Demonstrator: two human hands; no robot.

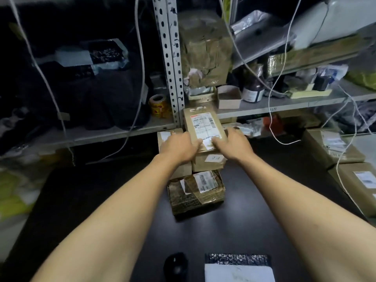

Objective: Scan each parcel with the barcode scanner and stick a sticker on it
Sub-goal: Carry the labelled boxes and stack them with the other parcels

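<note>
A: Two hands, both stretched far out over the dark table [254, 200] in the head view. The left hand [179, 148] and the right hand [234, 145] each take one near corner of the top parcel [204, 127], a flat brown box with a white shipping label facing up.

B: How tight is each grip?

A: Both are curled onto the box. The left grip has its thumb on the top face and the other fingers at the left edge; the right grip has its thumb by the label's lower edge and its fingers round the right side. Nothing else is in either hand.

B: And where does that parcel sit?

A: At the far edge of the table, on top of a stack, tilted up toward the metal shelf post [169, 64]. Under it lies a second brown parcel [209, 161] with a small white label on its near face, and a left-hand box [168, 137] shows beside the left hand. Nearer to the person, a taped parcel [196, 192] lies flat on the table.

B: Any scanner?

A: A dark rounded object [176, 265] lies at the near edge; I cannot tell what it is. Just right of it is a grey pouch [239, 269] with a speckled black strip. More brown boxes [333, 147] lie at the right, and a yellow tape roll [159, 105] stands on the shelf.
</note>
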